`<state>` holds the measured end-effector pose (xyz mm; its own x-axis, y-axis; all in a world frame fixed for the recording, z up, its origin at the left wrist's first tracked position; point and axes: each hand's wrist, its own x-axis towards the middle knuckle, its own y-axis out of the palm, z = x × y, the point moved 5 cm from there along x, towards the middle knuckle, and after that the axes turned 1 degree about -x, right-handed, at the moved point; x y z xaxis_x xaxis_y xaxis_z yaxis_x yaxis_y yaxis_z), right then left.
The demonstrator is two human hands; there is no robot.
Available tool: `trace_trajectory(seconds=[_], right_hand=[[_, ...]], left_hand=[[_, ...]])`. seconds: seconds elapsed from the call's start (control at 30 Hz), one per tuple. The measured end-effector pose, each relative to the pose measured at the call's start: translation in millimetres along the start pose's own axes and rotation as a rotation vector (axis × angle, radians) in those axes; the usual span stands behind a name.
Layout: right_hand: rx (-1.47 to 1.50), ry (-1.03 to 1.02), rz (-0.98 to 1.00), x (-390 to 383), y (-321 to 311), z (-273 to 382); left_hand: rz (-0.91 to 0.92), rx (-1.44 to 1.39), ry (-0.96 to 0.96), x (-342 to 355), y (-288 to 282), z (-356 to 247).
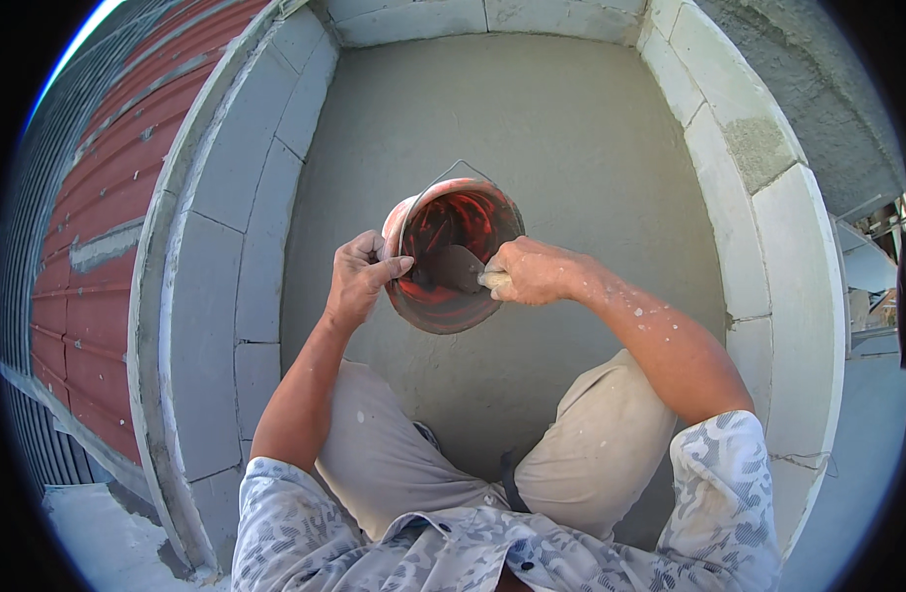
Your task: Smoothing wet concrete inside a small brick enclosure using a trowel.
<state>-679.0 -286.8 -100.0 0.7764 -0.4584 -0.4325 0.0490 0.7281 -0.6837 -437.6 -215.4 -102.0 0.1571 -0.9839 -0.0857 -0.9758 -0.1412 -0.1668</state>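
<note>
A red bucket (423,311) smeared with grey mortar stands on the fresh grey floor (532,148) in front of my knees. My left hand (362,274) grips its left rim. My right hand (532,271) is closed around the pale handle of a trowel (458,268), whose dark blade reaches down inside the bucket. The wire bail of the bucket hangs over its far rim. Both forearms are spattered with pale mortar.
A low wall of white blocks (275,197) bounds the floor on the left, far side and right (798,286). Beyond the left wall lies a red corrugated roof (88,257). My bent knees in beige trousers (591,444) fill the near floor.
</note>
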Motion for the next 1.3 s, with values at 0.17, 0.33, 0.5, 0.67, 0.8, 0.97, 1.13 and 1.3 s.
trace_trajectory(seconds=[0.17,0.33,0.5,0.67,0.8,0.97,1.13,1.3], right_hand=[[0.563,0.173,0.172,-4.8,14.0,-36.6],[1.041,0.147,0.183,-8.6,21.1,-61.7],[1.099,0.077,0.086,-35.2,7.4,-64.5],[1.032,0.002,-0.198,-104.2,12.1,-97.2],[1.014,0.235,-0.565,-170.9,52.8,-144.5],[1.173,0.487,-0.921,-233.6,113.2,-189.8],[1.114,0.687,-1.245,-281.0,126.6,-212.4],[1.035,0.654,-1.375,-292.2,116.6,-234.5]], left_hand=[[0.012,-0.099,-0.007,-2.2,1.1,-2.1],[-0.014,-0.159,-0.037,3.5,13.3,-10.8],[-0.05,-0.307,-0.104,4.4,-10.5,7.2],[-0.033,-0.262,-0.184,6.0,-28.9,29.1],[-0.091,-0.272,-0.281,9.3,-43.3,42.0],[-0.099,-0.35,-0.313,10.2,-51.8,42.7],[-0.18,-0.308,-0.328,10.4,-53.1,44.2],[-0.169,-0.301,-0.35,12.6,-73.7,57.2]])
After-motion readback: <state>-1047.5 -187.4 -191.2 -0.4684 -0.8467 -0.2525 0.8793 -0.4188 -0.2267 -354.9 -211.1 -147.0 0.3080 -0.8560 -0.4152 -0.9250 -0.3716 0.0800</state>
